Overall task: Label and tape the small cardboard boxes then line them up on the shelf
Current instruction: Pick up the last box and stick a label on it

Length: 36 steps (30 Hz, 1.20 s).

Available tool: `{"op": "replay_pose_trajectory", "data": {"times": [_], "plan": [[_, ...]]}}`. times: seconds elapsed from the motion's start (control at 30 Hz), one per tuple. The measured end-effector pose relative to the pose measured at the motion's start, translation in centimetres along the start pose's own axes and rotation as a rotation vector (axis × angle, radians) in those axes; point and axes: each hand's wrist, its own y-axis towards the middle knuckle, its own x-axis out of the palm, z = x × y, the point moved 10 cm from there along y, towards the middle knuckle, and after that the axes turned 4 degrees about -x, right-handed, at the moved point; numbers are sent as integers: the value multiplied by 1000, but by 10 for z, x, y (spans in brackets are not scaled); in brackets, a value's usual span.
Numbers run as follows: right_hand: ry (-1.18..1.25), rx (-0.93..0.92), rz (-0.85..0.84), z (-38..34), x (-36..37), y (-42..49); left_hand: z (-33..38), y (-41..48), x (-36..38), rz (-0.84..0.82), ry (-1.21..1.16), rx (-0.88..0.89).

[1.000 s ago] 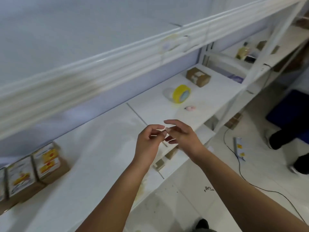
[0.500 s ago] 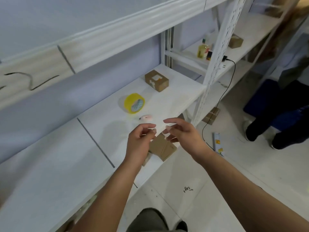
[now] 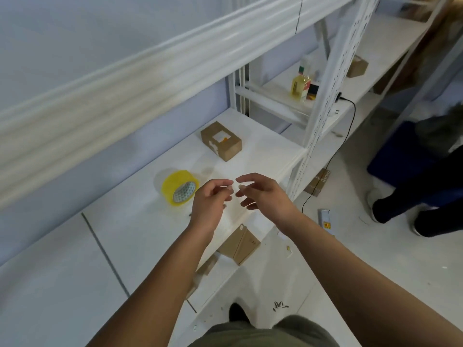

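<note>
Cardboard box [image 3: 221, 141]: lies on the white shelf [image 3: 120, 236] towards its far right end, with a white label on top and white patches on its near side. It is well apart from both hands and untouched.
Tape roll [image 3: 179, 187]: yellow, standing on edge on the shelf between the box and the hands. It looks just beside the left hand, though no contact shows.
Left hand [image 3: 211, 199]: held over the front of the shelf, fingers loosely curled, thumb and forefinger parted, with nothing visible between them.
Right hand [image 3: 264, 196]: faces the left one, fingers relaxed and slightly spread. Its tips are near the other hand's without meeting, and it holds nothing that shows.
Just changed: a second ago the fingertips of both hands were pinched together, and half a second ago they were starting to part. Now there is a plain gap between them.
What it means: the fiddling between the fingers looks finished, so both hands seem free. The roll or the box is the likely next reach. Motion blur hides whether the box's seams are already taped.
View against earlier: the head has turned right. The row of labelled boxes at the left edge a second ago is out of frame, and the box and roll now sit nearer the centre. The small pink item seen near the roll no longer shows and is probably behind the left hand.
Other stock: a lower box [image 3: 240, 244] sits beneath the shelf's front edge, and a far box [image 3: 357, 67] rests on the next bay.
</note>
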Motion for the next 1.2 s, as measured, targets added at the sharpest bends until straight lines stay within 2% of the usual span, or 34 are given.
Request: {"op": "replay_pose_trajectory", "data": {"times": [0.17,0.37,0.43,0.5,0.6,0.73,0.83,0.97,1.1,1.2], "plan": [[-55,-5,-38,-9,-16,67,8,53,14,53,-10,-69],[-291,-31,-59,-6,-38,171,0,135,29,235,-58,-243],[-256,-20,-129,3,-38,203,-1,158,28,328,-2,-316],[-327,39,-188,15,-36,230,-3,172,31,375,92,-407],[-495,43,-266,24,-26,257,-12,185,45,341,213,-523],[-460,-85,-277,25,-24,280,-24,201,55,412,256,-453],[-436,-85,-261,26,-29,295,-33,204,54,504,168,-430],[-376,-68,-340,31,-21,308,-35,206,48,585,21,-421],[-251,-33,-263,31,-25,298,-35,193,45,679,-146,-358],[-127,14,-189,35,-32,279,-48,169,52,673,-432,-319]]}}
